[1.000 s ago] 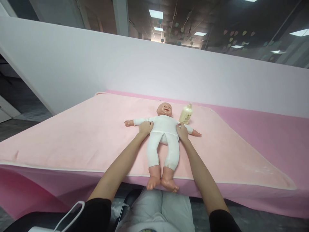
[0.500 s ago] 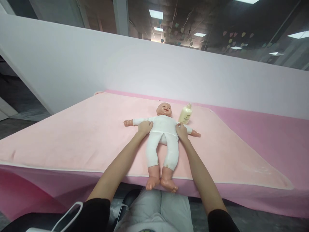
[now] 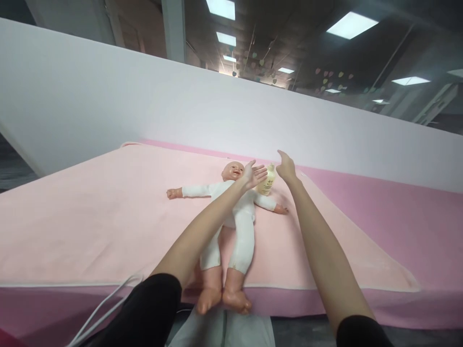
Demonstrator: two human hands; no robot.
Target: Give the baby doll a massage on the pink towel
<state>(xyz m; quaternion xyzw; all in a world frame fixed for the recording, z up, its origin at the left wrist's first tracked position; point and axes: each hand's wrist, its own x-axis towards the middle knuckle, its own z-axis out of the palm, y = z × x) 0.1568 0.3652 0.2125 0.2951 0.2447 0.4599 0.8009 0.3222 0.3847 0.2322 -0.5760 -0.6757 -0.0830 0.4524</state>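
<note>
A baby doll [image 3: 244, 236] in a white suit lies on its back, arms spread, its bare feet over the table's front edge. Above its chest and beside its head, my left hand [image 3: 254, 175] is open, palm turned up and fingers spread. My right hand [image 3: 286, 167] is raised just right of a pale yellow bottle [image 3: 266, 182], fingers apart and holding nothing. The bottle stands upright by the doll's outstretched arm, partly hidden behind my left fingertips. My left forearm covers part of the doll's body and one leg.
A light pink towel [image 3: 90, 217] covers the table over a darker pink cloth [image 3: 379, 212]. Behind them runs a white partition [image 3: 162, 106] with glass above. A white cord [image 3: 104, 308] hangs near my left sleeve.
Both hands have let go of the doll's sides and moved up toward the bottle, opening as they rose. The doll and bottle appear further left as the view shifted.
</note>
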